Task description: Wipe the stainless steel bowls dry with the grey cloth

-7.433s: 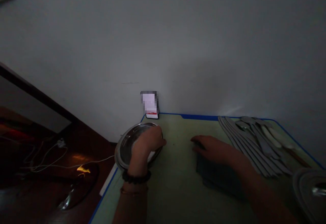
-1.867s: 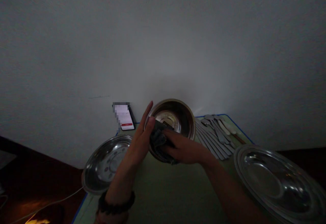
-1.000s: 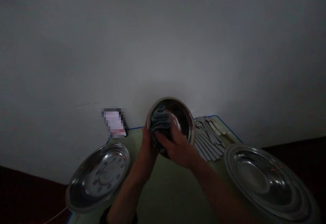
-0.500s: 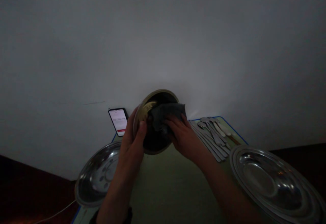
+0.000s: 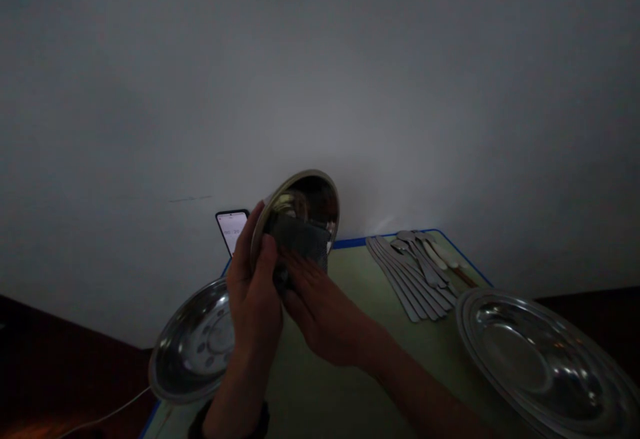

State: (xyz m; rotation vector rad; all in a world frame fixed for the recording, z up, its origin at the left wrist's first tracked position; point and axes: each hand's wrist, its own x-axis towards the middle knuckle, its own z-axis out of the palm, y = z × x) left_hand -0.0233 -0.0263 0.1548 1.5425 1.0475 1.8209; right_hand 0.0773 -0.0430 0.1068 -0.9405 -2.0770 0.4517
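Observation:
I hold a round steel bowl [image 5: 313, 192] up in front of me, tilted with its inside facing right. My left hand [image 5: 253, 292] grips its left rim, thumb over the edge. My right hand [image 5: 323, 306] presses a dark grey cloth [image 5: 300, 242] into the bowl's inside, fingers closed against it. Both hands are above the pale green table [image 5: 350, 372].
A steel dish [image 5: 193, 346] lies at the table's left edge and a stack of wide steel plates [image 5: 540, 359] at the right. Several spoons and knives [image 5: 415, 266] lie in a row at the back right. A lit phone [image 5: 231, 229] leans on the wall.
The bowl has turned more to the right in my left hand. My right hand with the cloth has slid from the bowl's upper right down to its lower inside.

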